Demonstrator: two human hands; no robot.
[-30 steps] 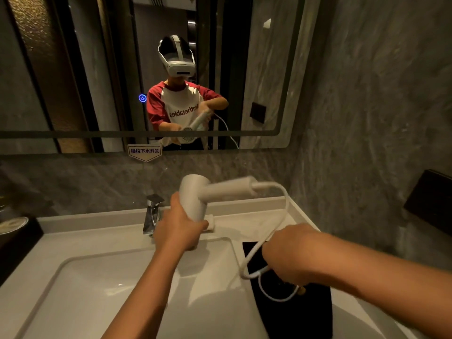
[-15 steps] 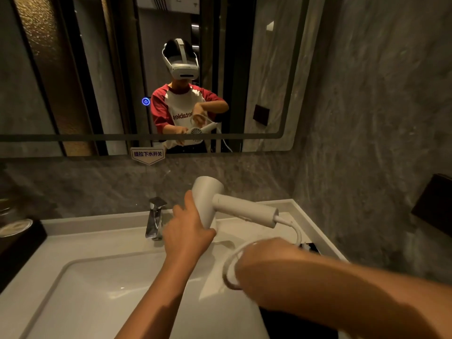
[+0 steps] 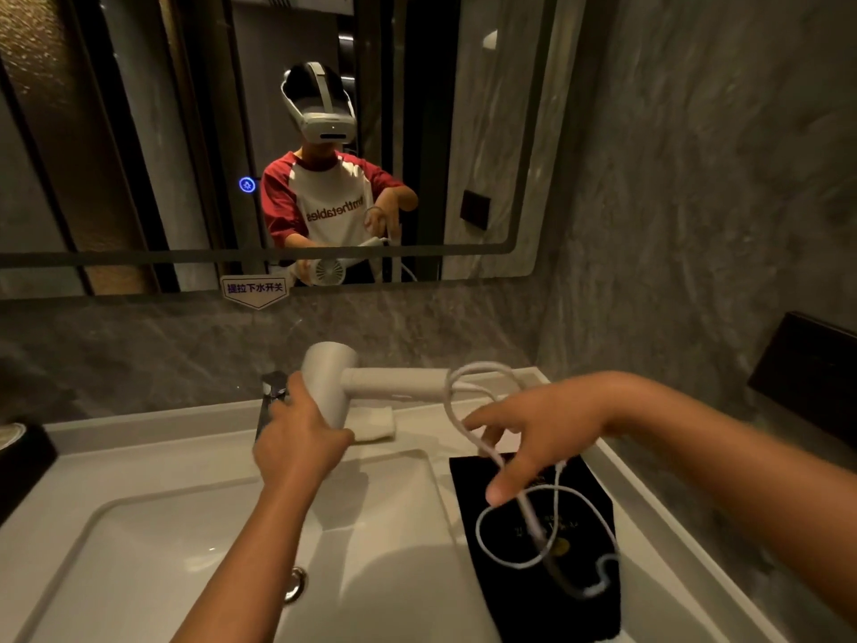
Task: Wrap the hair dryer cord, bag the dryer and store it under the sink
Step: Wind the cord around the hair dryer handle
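My left hand grips the barrel of a white hair dryer, held over the back of the sink with its handle pointing right. The white cord loops up from the handle's end, passes through the fingers of my right hand, then hangs in a loose coil over a black bag. That bag lies flat on the counter right of the basin. My right hand's thumb and fingers pinch the cord; its index finger points left.
The white sink fills the lower left, with a chrome faucet behind my left hand and a folded white cloth at the back. A mirror hangs above. The stone wall with a black holder is close on the right.
The dryer's handle has levelled out to point right. My right hand has swung up and right with the cord, forming a loop at the handle's end and uncovering the black bag.
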